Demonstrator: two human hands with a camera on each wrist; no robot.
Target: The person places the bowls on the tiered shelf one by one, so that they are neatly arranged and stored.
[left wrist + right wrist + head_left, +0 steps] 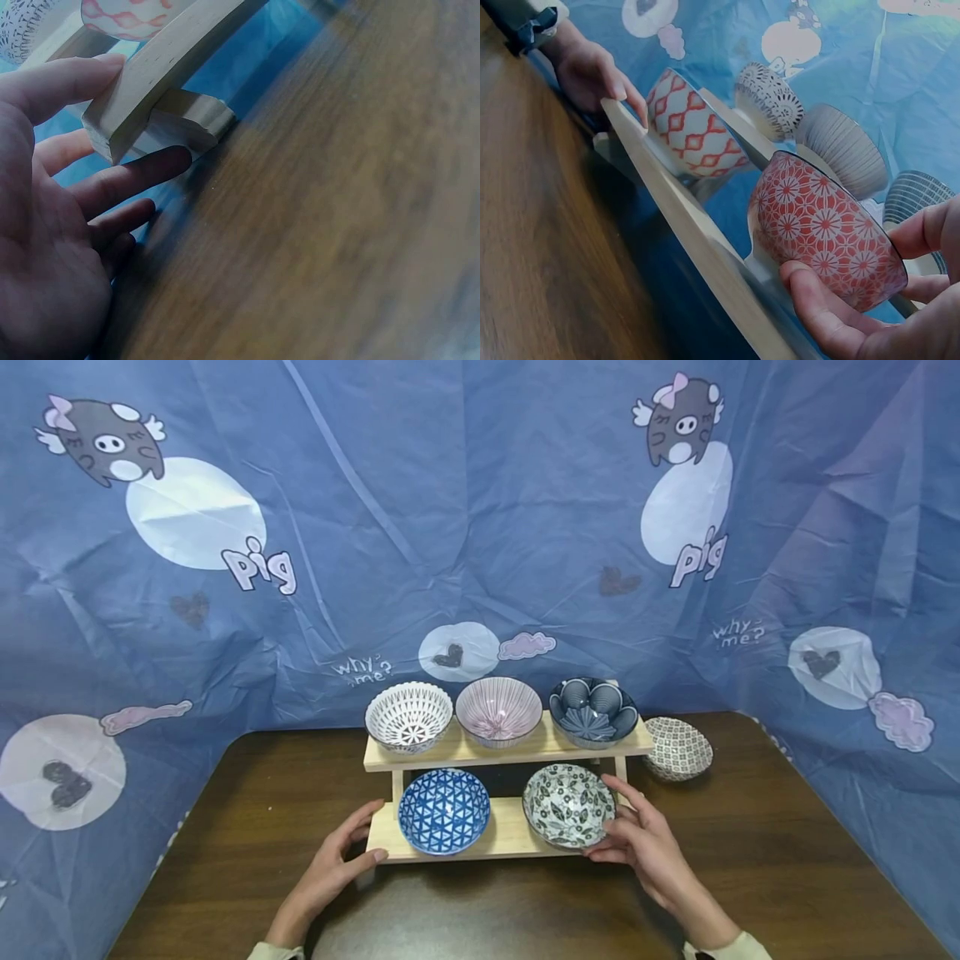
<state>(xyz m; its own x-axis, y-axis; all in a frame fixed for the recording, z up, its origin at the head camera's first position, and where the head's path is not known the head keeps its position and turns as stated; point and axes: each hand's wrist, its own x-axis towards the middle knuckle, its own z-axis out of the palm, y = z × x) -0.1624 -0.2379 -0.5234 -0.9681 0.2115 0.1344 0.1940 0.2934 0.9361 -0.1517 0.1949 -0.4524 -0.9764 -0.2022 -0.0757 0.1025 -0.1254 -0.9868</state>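
Note:
A two-tier wooden stand [510, 835] bears several patterned bowls. At the left end of its lower board, my left hand [341, 856] holds the board's end between thumb and forefinger, its other fingers loosely extended below in the left wrist view. My right hand [645, 843] grips a bowl [568, 806] at the lower board's right, thumb low on its side and fingers by the rim. Inside, this bowl shows dark leaves; outside, red with pale flowers [825, 232]. Left of it on the same board sits a bowl with blue triangles inside [444, 812] and red diamonds outside [694, 131].
On the upper board stand a black-and-white bowl [408, 718], a pinkish striped bowl [498, 712] and a dark blue bowl [594, 714]. Behind the stand's right end, another patterned bowl [678, 749] tilts on the brown table [780, 860]. A blue printed cloth [465, 527] hangs around.

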